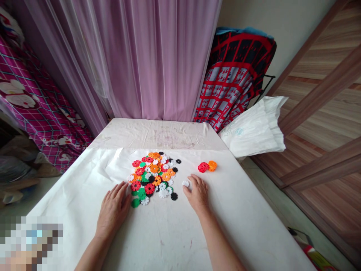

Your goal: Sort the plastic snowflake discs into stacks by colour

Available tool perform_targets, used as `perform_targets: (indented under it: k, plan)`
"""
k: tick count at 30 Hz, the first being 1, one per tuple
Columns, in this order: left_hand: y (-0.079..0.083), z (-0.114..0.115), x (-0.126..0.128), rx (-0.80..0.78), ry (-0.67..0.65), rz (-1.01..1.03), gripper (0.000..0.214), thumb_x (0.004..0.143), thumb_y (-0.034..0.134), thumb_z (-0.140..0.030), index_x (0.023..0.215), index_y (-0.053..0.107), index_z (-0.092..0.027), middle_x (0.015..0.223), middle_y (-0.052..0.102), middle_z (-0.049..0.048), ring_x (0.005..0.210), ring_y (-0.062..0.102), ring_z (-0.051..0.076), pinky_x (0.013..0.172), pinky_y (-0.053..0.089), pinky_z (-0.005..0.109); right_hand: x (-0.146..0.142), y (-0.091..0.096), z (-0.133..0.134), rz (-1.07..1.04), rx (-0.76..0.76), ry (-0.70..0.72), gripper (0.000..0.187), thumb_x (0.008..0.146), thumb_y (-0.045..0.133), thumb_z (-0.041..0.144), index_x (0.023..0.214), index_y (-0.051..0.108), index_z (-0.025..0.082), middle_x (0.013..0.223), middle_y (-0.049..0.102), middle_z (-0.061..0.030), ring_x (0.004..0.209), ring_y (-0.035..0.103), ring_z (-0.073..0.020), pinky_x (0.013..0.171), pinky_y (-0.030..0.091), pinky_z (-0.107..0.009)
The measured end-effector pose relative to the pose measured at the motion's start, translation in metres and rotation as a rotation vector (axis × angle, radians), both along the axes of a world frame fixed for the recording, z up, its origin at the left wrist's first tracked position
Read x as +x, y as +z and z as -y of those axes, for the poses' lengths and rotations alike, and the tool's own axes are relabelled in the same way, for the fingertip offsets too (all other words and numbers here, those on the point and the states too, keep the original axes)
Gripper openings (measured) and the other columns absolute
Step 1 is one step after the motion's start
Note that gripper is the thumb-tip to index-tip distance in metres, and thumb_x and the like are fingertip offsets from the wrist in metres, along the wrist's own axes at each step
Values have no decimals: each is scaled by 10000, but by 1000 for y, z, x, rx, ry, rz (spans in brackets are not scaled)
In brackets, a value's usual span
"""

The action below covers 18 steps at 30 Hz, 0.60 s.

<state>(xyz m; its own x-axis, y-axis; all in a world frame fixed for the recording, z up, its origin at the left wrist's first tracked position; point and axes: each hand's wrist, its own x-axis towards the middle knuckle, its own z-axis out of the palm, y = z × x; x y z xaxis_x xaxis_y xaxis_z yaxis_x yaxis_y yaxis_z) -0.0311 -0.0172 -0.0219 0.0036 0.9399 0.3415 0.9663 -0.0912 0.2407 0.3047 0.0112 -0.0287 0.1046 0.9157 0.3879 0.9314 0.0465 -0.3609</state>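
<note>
A heap of several flat plastic snowflake discs (pixel 153 173) in orange, red, green, white and black lies on the white-covered table (pixel 169 233). My left hand (pixel 113 207) rests flat and open on the cloth, just left of the heap. My right hand (pixel 197 192) lies to the right of the heap, fingers loosely bent, its fingertips touching a single white disc (pixel 185 183). A red disc and an orange disc joined together (pixel 207 166) sit apart, beyond my right hand.
Pink curtains (pixel 146 56) hang behind the table. A red and black checked cloth (pixel 237 79) drapes over a rack at the back right, with a white plastic bag (pixel 256 128) beside it. A pink patterned blanket (pixel 34 105) lies at the left. Wood-pattern floor runs along the right.
</note>
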Motion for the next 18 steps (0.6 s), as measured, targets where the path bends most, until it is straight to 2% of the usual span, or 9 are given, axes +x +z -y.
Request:
perform_targets:
  k: [3, 7, 11, 15, 18]
  plan:
    - [1, 0, 1, -3, 2, -2, 469, 956, 363, -448, 1283, 613, -221, 1365, 627, 97, 1289, 547, 278, 1090, 411, 476, -14, 9, 9, -35, 69, 127, 301, 851, 577, 234, 1134, 677, 232, 1274, 624, -84, 1170, 526, -245, 1007, 364, -379]
    - [3, 1, 3, -16, 4, -8, 462, 960, 362, -429, 1284, 616, -219, 1372, 623, 96, 1298, 539, 281, 1086, 411, 479, -44, 25, 22, -69, 21, 326, 243, 824, 661, 299, 1061, 699, 263, 1211, 650, -53, 1142, 527, -237, 1015, 353, -372]
    - [6, 1, 4, -33, 6, -5, 448, 957, 380, -412, 1288, 614, -222, 1375, 621, 91, 1311, 528, 279, 1093, 407, 474, -65, 33, 25, -76, -67, 287, 279, 770, 742, 388, 1011, 694, 255, 1127, 673, -52, 1078, 540, -249, 974, 358, -392]
    - [6, 2, 4, -38, -3, -1, 445, 956, 389, -407, 1298, 605, -222, 1380, 618, 87, 1316, 524, 275, 1100, 400, 470, -74, 32, 23, -61, -117, 267, 168, 790, 726, 328, 931, 688, 245, 1080, 686, -45, 1043, 551, -239, 938, 369, -380]
    - [5, 2, 4, -38, 2, -1, 439, 955, 399, -409, 1291, 610, -223, 1386, 615, 86, 1314, 528, 276, 1102, 399, 472, -75, 28, 23, -71, -79, 287, 151, 801, 706, 291, 941, 685, 240, 1079, 693, -43, 1037, 558, -230, 929, 380, -365]
